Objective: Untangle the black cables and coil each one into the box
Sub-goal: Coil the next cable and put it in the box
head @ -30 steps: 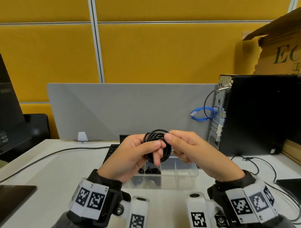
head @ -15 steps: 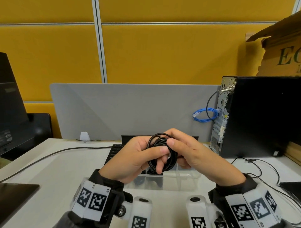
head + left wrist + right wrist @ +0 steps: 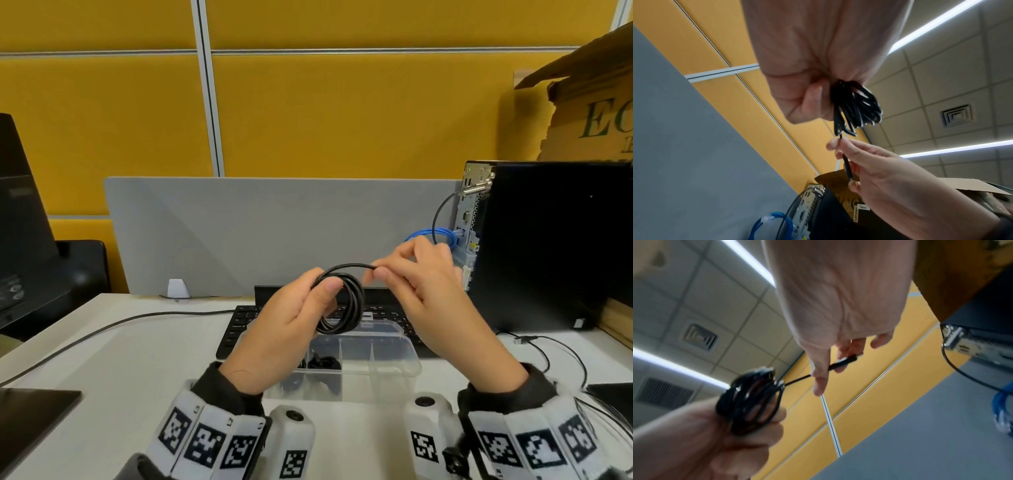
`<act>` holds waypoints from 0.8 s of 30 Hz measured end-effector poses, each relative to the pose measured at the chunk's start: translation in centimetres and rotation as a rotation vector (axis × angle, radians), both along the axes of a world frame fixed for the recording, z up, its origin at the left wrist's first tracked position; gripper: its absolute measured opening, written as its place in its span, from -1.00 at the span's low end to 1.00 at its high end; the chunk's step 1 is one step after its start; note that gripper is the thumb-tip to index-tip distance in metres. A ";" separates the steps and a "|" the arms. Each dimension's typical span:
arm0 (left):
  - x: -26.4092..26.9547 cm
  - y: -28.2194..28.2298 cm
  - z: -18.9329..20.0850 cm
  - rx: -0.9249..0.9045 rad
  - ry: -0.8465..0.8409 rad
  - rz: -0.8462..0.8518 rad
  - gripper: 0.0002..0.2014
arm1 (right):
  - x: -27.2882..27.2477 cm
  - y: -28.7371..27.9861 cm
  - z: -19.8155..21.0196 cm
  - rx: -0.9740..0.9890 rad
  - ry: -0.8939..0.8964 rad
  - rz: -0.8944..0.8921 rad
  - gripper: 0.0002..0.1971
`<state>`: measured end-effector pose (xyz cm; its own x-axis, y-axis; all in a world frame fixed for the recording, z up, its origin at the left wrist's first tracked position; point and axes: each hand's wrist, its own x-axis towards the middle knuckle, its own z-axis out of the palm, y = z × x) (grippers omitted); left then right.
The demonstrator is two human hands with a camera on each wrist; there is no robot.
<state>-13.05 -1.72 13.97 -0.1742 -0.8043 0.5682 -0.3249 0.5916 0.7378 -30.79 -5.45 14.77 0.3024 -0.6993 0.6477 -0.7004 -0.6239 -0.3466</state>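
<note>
a black cable [image 3: 346, 305] is held up in the air over the table [image 3: 144, 363], wound into a small round coil of several turns, directly above a clear plastic box [image 3: 407, 359].

the coil is gripped by the left hand [image 3: 291, 322]: thumb laid across the front of the turns, fingers curled behind. the turns are seen bunched in that fist in the left wrist view.

the free tail is pinched by the right hand [image 3: 421, 287] between thumb and forefinger, just beside the coil; the other fingers [image 3: 416, 246] are fanned loosely upward. a straight plug end is seen past the pinch in the right wrist view.

handling, judged: light, thin, limp but springy; the turns are likely to spring apart if the grip is eased. the jacket looks smooth, so slip through a loose pinch is possible. best held across all turns at one point of the ring, with the tail taken close to the plug.

box: clear, shallow, divided by upright partitions. dark cable [image 3: 323, 363] is already lying in a left compartment, partly hidden by the left wrist. the middle and right compartments look unfilled, as far as can be seen through the walls.

a keyboard [image 3: 236, 329] lies just behind the box.
</note>
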 end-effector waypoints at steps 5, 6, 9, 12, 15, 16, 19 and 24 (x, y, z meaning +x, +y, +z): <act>-0.8 -0.4 -0.7 0.033 0.063 -0.040 -0.65 | 1.0 0.2 -0.3 0.313 -0.627 0.347 -0.80; -0.7 -0.5 -0.8 0.061 0.091 -0.044 -0.68 | 1.2 0.3 -0.4 0.423 -0.720 0.420 -0.81; -0.6 -0.7 -1.1 0.114 0.118 -0.031 -0.63 | 1.5 0.0 -0.8 0.636 -0.880 0.521 -0.82; -0.7 -0.7 -1.2 0.120 0.127 -0.025 -0.67 | 1.9 -0.4 -1.2 0.795 -0.982 0.574 -0.74; -1.0 -0.7 -1.1 0.128 0.151 -0.017 -0.70 | 2.9 -0.4 -1.7 0.964 -1.074 0.647 -0.72; -1.0 -0.9 -1.2 0.127 0.152 -0.005 -0.70 | 3.1 -0.4 -1.8 0.993 -1.090 0.661 -0.69; -0.7 -1.5 -1.4 0.112 0.150 0.073 -0.71 | 3.1 -0.2 -1.5 0.973 -1.103 0.678 -0.69; -0.1 -2.0 -1.7 0.116 0.084 0.155 -0.68 | 3.0 0.6 -1.2 0.883 -0.882 0.735 -0.65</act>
